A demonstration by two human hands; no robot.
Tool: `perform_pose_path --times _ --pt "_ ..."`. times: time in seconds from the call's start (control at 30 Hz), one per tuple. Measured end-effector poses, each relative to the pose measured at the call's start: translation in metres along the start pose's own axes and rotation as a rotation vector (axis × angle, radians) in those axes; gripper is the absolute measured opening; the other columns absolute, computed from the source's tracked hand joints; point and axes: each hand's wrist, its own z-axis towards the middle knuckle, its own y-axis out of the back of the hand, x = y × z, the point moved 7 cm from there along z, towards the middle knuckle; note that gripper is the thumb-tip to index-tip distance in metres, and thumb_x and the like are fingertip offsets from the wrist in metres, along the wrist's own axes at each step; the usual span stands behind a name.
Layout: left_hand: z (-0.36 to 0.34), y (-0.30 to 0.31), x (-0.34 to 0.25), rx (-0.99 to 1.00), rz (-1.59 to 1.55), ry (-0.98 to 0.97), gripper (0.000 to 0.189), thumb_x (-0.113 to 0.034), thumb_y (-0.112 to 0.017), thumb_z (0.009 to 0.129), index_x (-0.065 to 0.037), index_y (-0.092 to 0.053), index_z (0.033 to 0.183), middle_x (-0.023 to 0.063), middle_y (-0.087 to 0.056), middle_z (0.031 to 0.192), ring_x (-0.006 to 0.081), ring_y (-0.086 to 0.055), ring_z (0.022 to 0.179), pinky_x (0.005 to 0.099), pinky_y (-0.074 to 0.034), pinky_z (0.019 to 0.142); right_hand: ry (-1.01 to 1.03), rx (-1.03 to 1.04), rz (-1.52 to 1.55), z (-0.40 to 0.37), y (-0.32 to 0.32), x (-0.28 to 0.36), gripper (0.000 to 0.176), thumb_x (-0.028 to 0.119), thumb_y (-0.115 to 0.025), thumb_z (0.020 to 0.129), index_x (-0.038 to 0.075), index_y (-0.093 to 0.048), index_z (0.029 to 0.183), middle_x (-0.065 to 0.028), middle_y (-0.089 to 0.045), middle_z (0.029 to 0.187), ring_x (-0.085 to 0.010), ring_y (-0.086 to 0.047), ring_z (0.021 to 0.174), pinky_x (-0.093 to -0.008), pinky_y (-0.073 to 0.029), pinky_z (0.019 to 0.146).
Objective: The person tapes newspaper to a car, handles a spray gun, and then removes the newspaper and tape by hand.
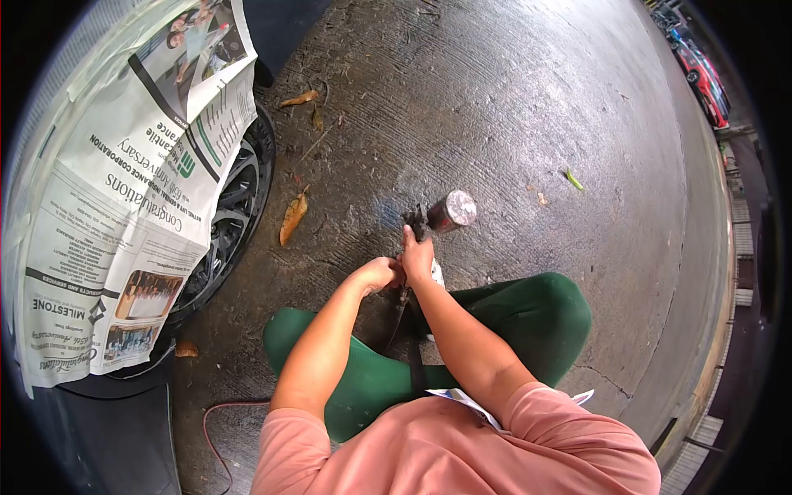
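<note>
A dark spray gun with a round metal cup on its right side is held out in front of my knees, over the concrete. My right hand is wrapped round the gun's handle. Close against it, my left hand is closed at the lower end of the handle, where a dark hose hangs down between my legs. What the left fingertips grip is too small to make out.
To the left, newspaper covers a car's side above a black wheel. Dry leaves lie on the wet-looking concrete. A reddish hose runs at the lower left. A red car stands far off at the upper right.
</note>
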Motion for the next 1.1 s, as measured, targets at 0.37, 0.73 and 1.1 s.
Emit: perform_pose_path --times 0.37,0.73,1.1 --pt "-0.013 -0.004 -0.012 0.004 -0.018 -0.013 0.014 -0.015 -0.063 0.089 -0.005 -0.071 0.095 0.0002 -0.065 0.082 0.0126 -0.057 0.075 0.0308 -0.044 0.068 -0.006 -0.028 -0.018 -0.007 0.003 0.007 0.058 0.044 -0.068 0.097 -0.006 -0.059 0.124 -0.024 -0.07 0.084 -0.0324 -0.069 0.061 -0.0439 -0.054 0.062" --pt "-0.068 0.164 -0.034 -0.638 -0.794 -0.404 0.049 -0.049 -0.059 0.102 -0.004 -0.069 0.12 0.0071 -0.069 0.107 0.0178 -0.066 0.098 0.0334 -0.052 0.09 0.103 0.59 -0.054 -0.124 -0.043 0.122 0.04 0.04 -0.063 0.101 0.0 -0.067 0.109 -0.0056 -0.067 0.078 -0.0135 -0.055 0.045 -0.0306 -0.043 0.042" --pt "-0.167 0.155 -0.098 -0.439 -0.819 -0.753 0.033 -0.035 -0.056 0.105 -0.006 -0.071 0.106 -0.0001 -0.068 0.094 0.0119 -0.065 0.088 0.028 -0.049 0.08 0.239 0.835 -0.256 -0.195 -0.024 0.246 0.039 0.036 -0.068 0.099 0.003 -0.065 0.12 -0.0024 -0.062 0.08 -0.0105 -0.055 0.053 -0.0289 -0.047 0.048"
